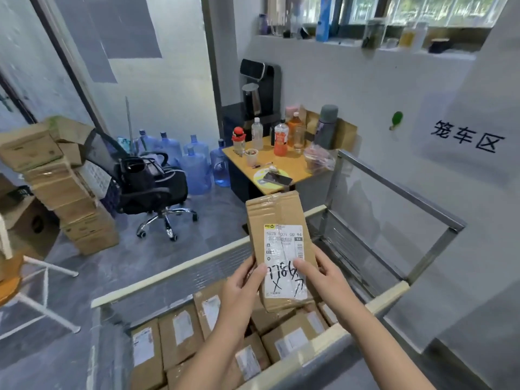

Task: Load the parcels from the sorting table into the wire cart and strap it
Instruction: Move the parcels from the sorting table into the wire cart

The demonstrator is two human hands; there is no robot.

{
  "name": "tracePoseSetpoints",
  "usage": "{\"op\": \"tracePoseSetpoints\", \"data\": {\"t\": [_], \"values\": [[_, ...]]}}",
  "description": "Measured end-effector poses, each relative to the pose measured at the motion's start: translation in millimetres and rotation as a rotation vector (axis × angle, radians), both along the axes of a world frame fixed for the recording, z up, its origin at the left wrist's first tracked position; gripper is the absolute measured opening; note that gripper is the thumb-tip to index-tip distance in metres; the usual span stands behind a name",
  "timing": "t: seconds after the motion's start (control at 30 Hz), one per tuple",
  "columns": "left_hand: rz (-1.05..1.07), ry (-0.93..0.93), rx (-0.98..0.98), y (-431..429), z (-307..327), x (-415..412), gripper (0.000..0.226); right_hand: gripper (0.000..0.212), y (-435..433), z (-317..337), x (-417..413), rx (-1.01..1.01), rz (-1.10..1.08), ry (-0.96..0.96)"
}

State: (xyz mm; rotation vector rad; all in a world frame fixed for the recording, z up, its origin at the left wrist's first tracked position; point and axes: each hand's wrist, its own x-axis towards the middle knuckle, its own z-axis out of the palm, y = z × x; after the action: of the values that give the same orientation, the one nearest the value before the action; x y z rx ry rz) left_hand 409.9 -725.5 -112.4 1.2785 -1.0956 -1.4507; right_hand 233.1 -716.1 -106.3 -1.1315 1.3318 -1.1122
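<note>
Holding a parcel [277, 218] labelled 94 over the wire cart [180, 270], left hand [242, 287] and right hand [319, 274] pinch its sides

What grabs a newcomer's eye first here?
The cardboard parcel with a scrawled white label, gripped at centre by the left hand and right hand. Below it, the wire cart is packed with labelled boxes. On the right wall hangs a paper sign with big black characters.

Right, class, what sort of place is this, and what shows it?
Probably a small parcel depot or sorting room. The left hand and right hand hold a labelled parcel over a wire cart holding boxed parcels, and a wall sign marks the cage-cart area.
</note>
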Motion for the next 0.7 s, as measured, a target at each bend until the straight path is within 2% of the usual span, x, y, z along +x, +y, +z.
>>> {"op": "tracePoseSetpoints", "data": {"t": [0.1, 0.27, 0.53, 0.6, 0.7], "values": [[-0.026, -0.022, 0.035, -17, -16, -26, 0.031, 0.035, -12, -19, -27, 0.035, -0.015, 0.030], [-0.031, -0.034, 0.114, -58, -45, -62, 0.043, 0.033, -53, -42, -64, 0.134, -0.015, 0.024], [0.009, 0.031, 0.258, -137, -99, -107, 0.036, 0.033, -138, -90, -107, 0.293, 0.015, 0.144], [0.024, 0.032, 0.309, -154, -118, -116, 0.030, 0.037, -160, -105, -117, 0.347, 0.055, 0.178], [0.030, 0.004, 0.384, -173, -151, -130, 0.026, 0.054, -184, -133, -136, 0.418, 0.095, 0.219]]}}
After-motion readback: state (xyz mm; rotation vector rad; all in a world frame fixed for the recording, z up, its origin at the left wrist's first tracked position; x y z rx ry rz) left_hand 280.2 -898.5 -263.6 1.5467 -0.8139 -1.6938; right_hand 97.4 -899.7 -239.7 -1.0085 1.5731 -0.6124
